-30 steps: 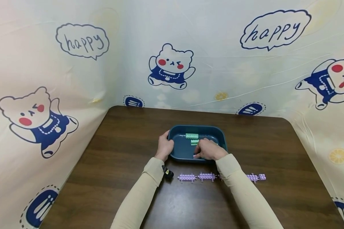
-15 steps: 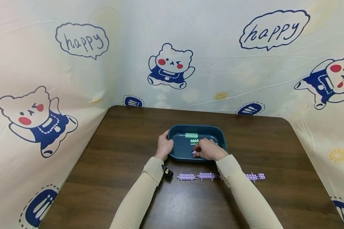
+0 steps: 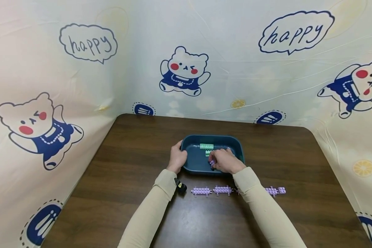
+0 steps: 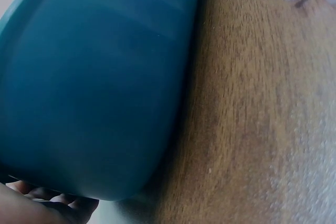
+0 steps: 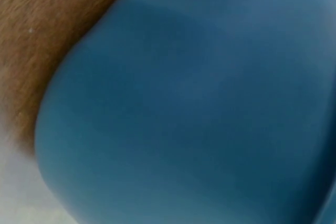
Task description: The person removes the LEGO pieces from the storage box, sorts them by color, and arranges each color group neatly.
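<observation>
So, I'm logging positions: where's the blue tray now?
In the head view, the tray sits just right of image centre on the table, beyond the purple brick row; the left hand grips its left end.

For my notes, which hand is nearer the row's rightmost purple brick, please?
The right hand, beyond and left of that brick; the left hand is farther left, gripping the tray.

2 hands [image 3: 177, 158] [image 3: 225, 161], 1 tray [image 3: 196, 166], 2 green blocks [image 3: 206, 146] [image 3: 207, 153] showing, 1 purple piece [image 3: 212, 163] held, 1 small purple block [image 3: 282, 190]. Purple strips [image 3: 201, 191] [image 3: 223, 189]: 2 whole, rest uncountable behind sleeve [image 3: 257, 198]. 3 bears [image 3: 184, 72] [image 3: 40, 129] [image 3: 353, 89], 2 speech bubbles [image 3: 88, 43] [image 3: 297, 33].
</observation>
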`<state>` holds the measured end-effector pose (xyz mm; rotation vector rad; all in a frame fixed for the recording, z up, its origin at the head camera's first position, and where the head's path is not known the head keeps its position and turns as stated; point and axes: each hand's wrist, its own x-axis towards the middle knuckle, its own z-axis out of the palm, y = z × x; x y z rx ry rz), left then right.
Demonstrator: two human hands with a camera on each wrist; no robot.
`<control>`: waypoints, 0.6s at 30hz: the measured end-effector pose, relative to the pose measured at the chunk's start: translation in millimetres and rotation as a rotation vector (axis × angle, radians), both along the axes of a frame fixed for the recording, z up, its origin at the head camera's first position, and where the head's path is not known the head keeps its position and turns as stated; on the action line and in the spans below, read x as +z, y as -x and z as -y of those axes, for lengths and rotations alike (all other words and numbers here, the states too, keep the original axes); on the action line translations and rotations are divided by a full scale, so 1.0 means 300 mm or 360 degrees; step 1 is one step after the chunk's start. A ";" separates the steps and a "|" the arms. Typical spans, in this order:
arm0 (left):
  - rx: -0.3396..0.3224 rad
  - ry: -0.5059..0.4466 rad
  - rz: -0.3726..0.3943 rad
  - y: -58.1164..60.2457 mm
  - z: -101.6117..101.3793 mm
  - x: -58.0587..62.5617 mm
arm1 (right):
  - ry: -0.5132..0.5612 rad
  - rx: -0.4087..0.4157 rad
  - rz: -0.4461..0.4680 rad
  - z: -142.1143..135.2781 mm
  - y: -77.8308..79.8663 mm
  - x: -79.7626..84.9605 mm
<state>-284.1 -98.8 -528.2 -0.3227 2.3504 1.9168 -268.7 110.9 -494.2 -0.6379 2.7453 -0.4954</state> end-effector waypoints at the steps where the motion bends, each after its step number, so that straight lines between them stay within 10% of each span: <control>1: -0.0001 0.0002 0.0001 0.001 -0.001 0.000 | -0.0017 -0.0016 -0.0006 -0.001 0.001 0.000; 18: 0.0010 0.0017 0.0008 0.000 0.002 -0.001 | 0.0216 -0.0085 -0.0425 -0.102 -0.072 0.034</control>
